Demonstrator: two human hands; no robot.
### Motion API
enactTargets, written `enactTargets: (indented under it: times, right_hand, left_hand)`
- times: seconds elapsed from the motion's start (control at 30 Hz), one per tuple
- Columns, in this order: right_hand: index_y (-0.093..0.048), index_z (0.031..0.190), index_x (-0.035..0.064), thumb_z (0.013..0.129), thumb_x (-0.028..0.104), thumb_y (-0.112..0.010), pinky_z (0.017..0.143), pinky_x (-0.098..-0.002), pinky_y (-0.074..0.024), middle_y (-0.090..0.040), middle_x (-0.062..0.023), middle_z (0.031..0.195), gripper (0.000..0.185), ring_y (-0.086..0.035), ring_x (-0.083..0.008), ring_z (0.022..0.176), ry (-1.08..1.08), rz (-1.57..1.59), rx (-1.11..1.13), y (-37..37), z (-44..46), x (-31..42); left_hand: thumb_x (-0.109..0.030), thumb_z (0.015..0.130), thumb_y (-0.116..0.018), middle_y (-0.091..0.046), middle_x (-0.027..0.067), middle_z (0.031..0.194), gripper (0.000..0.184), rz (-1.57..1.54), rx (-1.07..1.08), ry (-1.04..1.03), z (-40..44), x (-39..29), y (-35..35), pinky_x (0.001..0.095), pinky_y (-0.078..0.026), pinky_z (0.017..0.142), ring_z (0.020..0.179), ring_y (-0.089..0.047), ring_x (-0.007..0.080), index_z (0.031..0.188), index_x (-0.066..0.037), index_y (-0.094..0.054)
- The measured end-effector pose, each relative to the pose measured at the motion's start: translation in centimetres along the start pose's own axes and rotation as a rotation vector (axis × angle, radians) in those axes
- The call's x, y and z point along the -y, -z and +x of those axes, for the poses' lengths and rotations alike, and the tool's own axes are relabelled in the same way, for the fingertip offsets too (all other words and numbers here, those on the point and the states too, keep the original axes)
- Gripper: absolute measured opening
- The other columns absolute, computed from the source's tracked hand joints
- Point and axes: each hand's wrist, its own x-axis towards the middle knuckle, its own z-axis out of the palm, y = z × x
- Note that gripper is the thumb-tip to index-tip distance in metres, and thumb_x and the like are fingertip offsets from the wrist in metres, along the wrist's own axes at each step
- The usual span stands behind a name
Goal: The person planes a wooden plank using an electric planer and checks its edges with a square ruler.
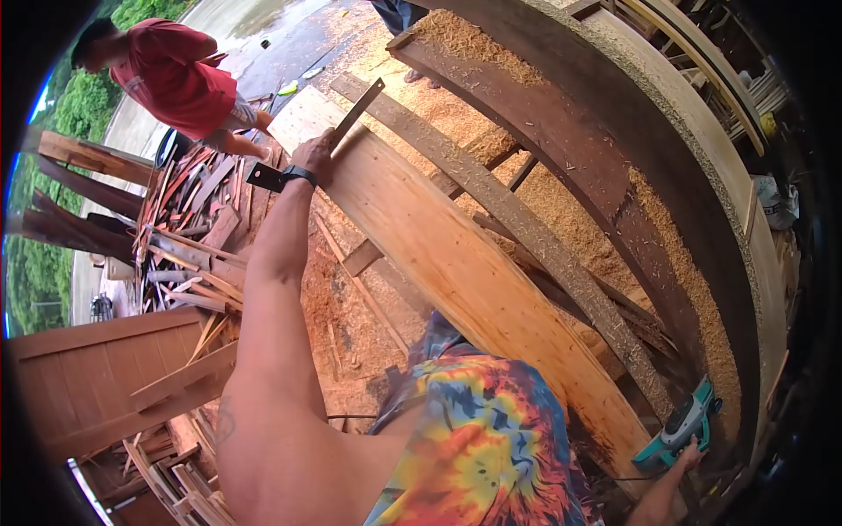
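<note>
My left hand (314, 160), with a dark band on its wrist, is closed round a dark flat metal strip (358, 111) near the far end of a pale wooden board (438, 259). The strip lies across that end, and a dark piece with holes shows beside the wrist; whether the two are joined is hidden. At the lower right, my right hand (691, 454) grips a teal and grey power planer (682, 425) by the board's near end. A narrower plank (517, 219) runs alongside the board.
Shavings cover a curved dark beam (570, 149) on the right and the floor. A person in a red shirt (180, 74) stands at the upper left, near a scrap wood pile (197, 210). Another person's legs (399, 16) show at the top. A brown wooden panel (105, 364) is at left.
</note>
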Motion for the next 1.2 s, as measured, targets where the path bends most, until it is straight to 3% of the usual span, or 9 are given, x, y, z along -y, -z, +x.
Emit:
enactTargets:
  times: [0.1,0.2,0.3,0.6,0.7,0.9,1.07,1.2]
  right_hand:
    - [-0.069,0.109,-0.0004,0.076,0.046,-0.076,0.047,-0.0336,-0.0448,-0.068,-0.0111,0.079,0.057,-0.057,-0.0201,0.052,-0.035,-0.002,0.071,-0.6,1.3,-0.7]
    - [-0.067,0.072,-0.0068,0.077,0.050,-0.075,0.045,-0.0323,-0.0436,-0.061,-0.0113,0.059,0.058,-0.057,-0.0200,0.048,0.029,0.084,0.063,-1.0,1.6,-1.5]
    - [-0.067,0.076,-0.0081,0.077,0.053,-0.074,0.042,-0.0316,-0.0425,-0.062,-0.0120,0.061,0.061,-0.057,-0.0196,0.047,0.017,-0.068,0.068,0.3,0.0,-0.2]
    - [-0.066,0.077,-0.0084,0.078,0.052,-0.074,0.040,-0.0315,-0.0425,-0.063,-0.0121,0.063,0.061,-0.057,-0.0197,0.046,0.030,-0.063,0.041,0.1,0.5,-0.6]
    - [-0.070,0.073,-0.0020,0.078,0.057,-0.070,0.050,-0.0351,-0.0464,-0.064,-0.0098,0.061,0.059,-0.061,-0.0207,0.052,0.025,-0.077,0.085,-0.3,1.6,-1.3]
    - [-0.061,0.064,0.0041,0.079,0.041,-0.077,0.046,-0.0326,-0.0431,-0.056,-0.0041,0.057,0.042,-0.053,-0.0166,0.048,-0.111,0.133,0.197,-1.8,4.2,-2.3]
    - [-0.062,0.067,0.0041,0.080,0.039,-0.077,0.046,-0.0322,-0.0431,-0.056,-0.0038,0.058,0.040,-0.053,-0.0163,0.048,-0.138,0.145,0.204,-1.9,3.1,-1.8]
    - [-0.062,0.068,0.0042,0.080,0.037,-0.076,0.046,-0.0319,-0.0431,-0.056,-0.0036,0.059,0.038,-0.053,-0.0161,0.048,-0.146,0.132,0.207,-1.8,2.0,-1.1]
  left_hand:
    - [-0.009,0.086,-0.046,-0.068,0.0205,0.109,0.047,0.006,0.019,0.001,0.4,-0.2,0.3,0.0457,-0.051,0.086,0.102,-0.065,0.0380,0.132,-0.018,-0.051]
    - [-0.010,0.087,-0.044,-0.068,0.0208,0.110,0.046,-0.026,-0.004,-0.022,0.7,0.5,0.1,0.0459,-0.051,0.087,0.103,-0.065,0.0386,0.131,-0.018,-0.052]
    - [-0.011,0.089,-0.043,-0.067,0.0219,0.110,0.042,-0.039,0.019,-0.008,0.7,0.1,0.5,0.0469,-0.050,0.087,0.102,-0.065,0.0400,0.129,-0.016,-0.054]
    - [-0.010,0.090,-0.039,-0.067,0.0235,0.109,0.032,-0.053,-0.061,0.080,0.8,-0.5,-1.1,0.0495,-0.049,0.087,0.102,-0.063,0.0418,0.118,-0.011,-0.054]
    - [-0.008,0.090,-0.037,-0.066,0.0232,0.110,0.032,-0.095,-0.093,0.108,0.1,-1.2,-1.2,0.0487,-0.049,0.088,0.105,-0.062,0.0411,0.117,-0.010,-0.054]
    - [-0.007,0.088,-0.043,-0.066,0.0219,0.111,0.033,-0.090,0.016,0.393,0.0,-2.7,0.5,0.0467,-0.049,0.091,0.110,-0.061,0.0398,0.117,-0.009,-0.056]
    - [-0.009,0.083,-0.050,-0.065,0.0234,0.114,0.031,-0.033,0.108,0.268,2.0,-0.4,1.8,0.0462,-0.048,0.092,0.111,-0.062,0.0387,0.112,-0.006,-0.059]
    - [-0.007,0.085,-0.048,-0.064,0.0225,0.117,0.036,0.075,0.177,0.240,4.5,2.5,4.2,0.0439,-0.049,0.093,0.112,-0.061,0.0372,0.119,-0.009,-0.058]
